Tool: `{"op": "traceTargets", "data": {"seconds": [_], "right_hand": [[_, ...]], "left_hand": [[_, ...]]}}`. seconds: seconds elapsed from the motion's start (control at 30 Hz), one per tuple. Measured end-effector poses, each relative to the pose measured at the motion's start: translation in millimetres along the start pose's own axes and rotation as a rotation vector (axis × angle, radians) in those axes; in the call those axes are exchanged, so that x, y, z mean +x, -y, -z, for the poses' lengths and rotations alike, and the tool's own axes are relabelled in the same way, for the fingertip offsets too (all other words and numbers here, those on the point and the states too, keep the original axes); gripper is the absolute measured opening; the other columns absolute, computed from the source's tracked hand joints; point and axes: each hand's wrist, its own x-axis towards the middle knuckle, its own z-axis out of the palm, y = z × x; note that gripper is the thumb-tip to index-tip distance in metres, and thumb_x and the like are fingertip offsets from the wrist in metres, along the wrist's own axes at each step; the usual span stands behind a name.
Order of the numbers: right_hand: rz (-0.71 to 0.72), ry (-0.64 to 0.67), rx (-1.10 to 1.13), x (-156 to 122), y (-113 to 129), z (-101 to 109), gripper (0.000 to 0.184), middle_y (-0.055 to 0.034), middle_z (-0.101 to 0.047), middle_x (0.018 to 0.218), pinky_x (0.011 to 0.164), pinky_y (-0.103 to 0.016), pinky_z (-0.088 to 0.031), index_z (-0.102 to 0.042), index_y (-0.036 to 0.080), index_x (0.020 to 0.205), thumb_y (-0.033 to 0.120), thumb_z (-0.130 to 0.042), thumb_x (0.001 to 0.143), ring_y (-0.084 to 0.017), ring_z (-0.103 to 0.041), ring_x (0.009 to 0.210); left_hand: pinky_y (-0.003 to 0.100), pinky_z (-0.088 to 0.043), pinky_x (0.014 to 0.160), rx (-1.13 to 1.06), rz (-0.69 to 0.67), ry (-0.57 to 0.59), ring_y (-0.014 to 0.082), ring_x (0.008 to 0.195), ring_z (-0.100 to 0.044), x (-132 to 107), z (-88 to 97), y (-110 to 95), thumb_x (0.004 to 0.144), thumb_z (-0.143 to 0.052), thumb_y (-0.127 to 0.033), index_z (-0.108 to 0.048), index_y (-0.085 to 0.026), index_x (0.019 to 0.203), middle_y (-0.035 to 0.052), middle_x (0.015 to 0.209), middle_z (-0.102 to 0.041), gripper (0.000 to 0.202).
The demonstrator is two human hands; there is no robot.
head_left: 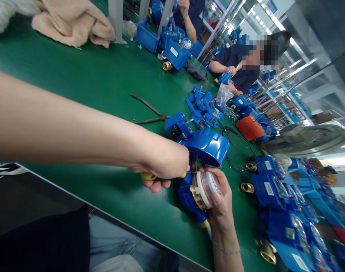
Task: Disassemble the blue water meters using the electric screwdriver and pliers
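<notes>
My left hand (161, 160) is closed round a yellow-handled tool (148, 176), whose tip points at a blue water meter (189, 194). My right hand (219, 198) grips the meter's white and brass dial unit (205, 189) from below. The meter's blue cover (208, 145) stands open just behind it, with thin wires running into it. Everything rests on the green table (104, 79).
Long pliers (149, 111) lie behind my hands. Loose blue parts (202, 105) and an orange box (249, 126) lie further back. Several finished blue meters (277, 189) line the right side. Another person (240, 66) works at the far end. Beige cloth (73, 22) lies at top left.
</notes>
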Motion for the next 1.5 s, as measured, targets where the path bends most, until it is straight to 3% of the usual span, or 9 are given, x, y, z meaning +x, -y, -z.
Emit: {"op": "traceTargets", "data": {"seconds": [0.1,0.33,0.47,0.5,0.6,0.7,0.8,1.07,1.5], "right_hand": [[-0.001,-0.033,0.022,-1,-3,-2,0.057,-0.0068,-0.068,0.12,0.093,-0.04,-0.053,-0.066,0.026,0.114,0.059,-0.076,0.07,-0.029,-0.066,0.109],[-0.035,-0.149,-0.147,-8,2,-23,0.049,-0.0067,-0.067,0.122,0.091,-0.041,-0.052,-0.063,0.026,0.119,0.053,-0.07,0.079,-0.029,-0.065,0.106],[-0.052,-0.218,-0.199,-19,15,-56,0.042,-0.005,-0.067,0.118,0.094,-0.037,-0.051,-0.06,0.026,0.118,0.046,-0.071,0.083,-0.024,-0.065,0.102],[-0.062,-0.193,-0.183,-19,20,-62,0.044,-0.0049,-0.066,0.12,0.095,-0.036,-0.051,-0.058,0.026,0.119,0.044,-0.073,0.082,-0.023,-0.064,0.104],[-0.081,0.071,-0.084,-9,32,-67,0.054,-0.0063,-0.059,0.133,0.101,-0.035,-0.049,-0.052,0.026,0.125,0.038,-0.078,0.079,-0.021,-0.061,0.115],[-0.011,0.383,-0.014,11,35,-58,0.055,-0.0088,-0.054,0.143,0.11,-0.042,-0.042,-0.051,0.026,0.118,0.029,-0.084,0.074,-0.024,-0.055,0.129],[0.115,0.491,0.045,28,26,-55,0.056,-0.0124,-0.061,0.137,0.111,-0.047,-0.04,-0.048,0.025,0.109,0.024,-0.087,0.068,-0.026,-0.057,0.128],[0.11,0.302,0.192,34,22,-79,0.054,-0.0092,-0.073,0.111,0.093,-0.043,-0.053,-0.049,0.024,0.099,0.042,-0.087,0.065,-0.026,-0.071,0.103],[-0.041,0.138,0.26,56,47,-87,0.042,0.0005,-0.072,0.09,0.075,-0.03,-0.055,-0.054,0.025,0.094,0.05,-0.08,0.072,-0.018,-0.069,0.082]], "left_hand": [[0.013,-0.029,0.031,-0.098,0.025,0.184,0.0053,0.025,-0.036,-2,1.0,-6,0.097,-0.025,-0.041,-0.059,-0.02,0.093,-0.0076,0.046,-0.048,0.039],[0.022,-0.042,0.04,0.584,0.088,-0.021,0.0095,0.022,-0.042,-20,27.2,-7,0.092,-0.034,-0.047,-0.069,-0.019,0.104,-0.0078,0.045,-0.053,0.047],[0.025,-0.049,0.053,0.687,-0.058,-0.301,0.0097,0.032,-0.053,-60,46.3,25,0.078,-0.023,-0.082,-0.069,-0.024,0.119,-0.0115,0.037,-0.045,0.085],[0.027,-0.05,0.056,0.725,-0.139,-0.451,0.0098,0.037,-0.056,-72,46.6,39,0.07,-0.016,-0.09,-0.07,-0.026,0.117,-0.0106,0.04,-0.049,0.096],[0.027,-0.053,0.074,0.723,-0.221,-0.585,0.0105,0.069,-0.071,-104,33.7,85,0.079,-0.023,-0.086,-0.067,-0.033,0.122,-0.0098,0.082,-0.074,0.082],[0.028,-0.054,0.088,0.629,-0.372,-0.644,0.014,0.094,-0.073,-118,5.4,130,0.09,-0.033,-0.073,-0.068,-0.04,0.121,-0.0122,0.109,-0.075,0.056],[0.033,-0.055,0.091,0.709,-0.372,-0.576,0.0174,0.101,-0.072,-114,-24.8,154,0.098,-0.036,-0.06,-0.06,-0.043,0.131,-0.0082,0.124,-0.071,0.044],[0.029,-0.048,0.051,1.032,-0.394,-0.754,0.0191,0.064,-0.07,-100,-49.8,130,0.103,-0.03,-0.047,-0.059,-0.035,0.134,0.0,0.082,-0.068,0.044],[0.035,-0.057,0.06,0.911,-0.385,-0.93,0.026,0.082,-0.075,-97,-47.7,108,0.102,-0.033,-0.045,-0.053,-0.032,0.138,0.0034,0.114,-0.074,0.043]]}}
